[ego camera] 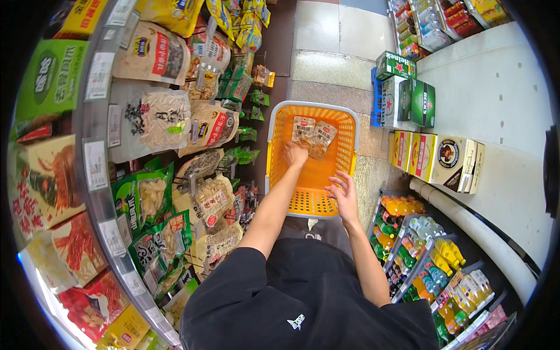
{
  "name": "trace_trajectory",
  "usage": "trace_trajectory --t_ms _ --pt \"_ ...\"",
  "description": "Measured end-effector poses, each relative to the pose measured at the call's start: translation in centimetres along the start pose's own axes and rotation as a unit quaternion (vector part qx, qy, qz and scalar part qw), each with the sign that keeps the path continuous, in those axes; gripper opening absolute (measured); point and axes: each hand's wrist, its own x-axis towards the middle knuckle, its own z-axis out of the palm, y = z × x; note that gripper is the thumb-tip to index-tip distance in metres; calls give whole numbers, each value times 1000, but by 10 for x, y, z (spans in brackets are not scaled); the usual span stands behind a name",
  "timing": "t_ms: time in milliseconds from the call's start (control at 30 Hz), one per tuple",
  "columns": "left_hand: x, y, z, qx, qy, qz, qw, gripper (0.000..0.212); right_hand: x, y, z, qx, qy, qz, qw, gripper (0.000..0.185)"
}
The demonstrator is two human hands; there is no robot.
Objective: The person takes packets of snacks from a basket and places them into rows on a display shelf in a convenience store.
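An orange plastic shopping basket (321,175) with a grey rim stands in front of me. Two snack pouches lie in it side by side, the left pouch (303,127) overlapping the right pouch (323,139) near their lower ends. My left hand (296,154) reaches into the basket at the lower edge of the left pouch; its fingertips are partly hidden, so whether it grips the pouch is unclear. My right hand (343,192) is over the basket's near right side, fingers apart and curled a little, holding nothing.
Shelves of bagged snacks (164,118) run close along the left. On the right are beer cartons (415,103), some on a blue crate (375,98), yellow-white cartons (437,157), a pale pipe (477,236) and racks of bottled drinks (420,249). The tiled aisle (334,65) extends ahead.
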Motion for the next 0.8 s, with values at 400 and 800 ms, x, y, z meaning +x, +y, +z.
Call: trace_trajectory --t_ms 400,800 --pt "35 -21 25 -262 15 -67 963 26 -10 -3 -15 -14 -3 -9 1000 46" --pt "-130 25 -83 -490 -145 46 858 29 -26 -42 -37 -43 -28 -87 995 40"
